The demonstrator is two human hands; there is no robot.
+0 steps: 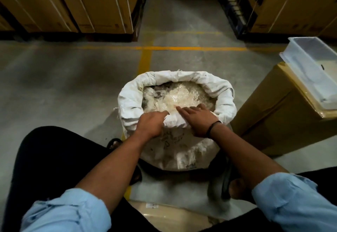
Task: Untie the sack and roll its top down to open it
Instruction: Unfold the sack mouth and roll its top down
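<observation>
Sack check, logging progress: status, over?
Both hands, left and right, on the near rim. Sack open, top rolled down. Nothing in the way.

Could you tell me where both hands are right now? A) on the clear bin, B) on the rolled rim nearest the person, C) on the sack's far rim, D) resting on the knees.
B: the left hand and right hand both rest on the near rolled rim of the sack.
</observation>
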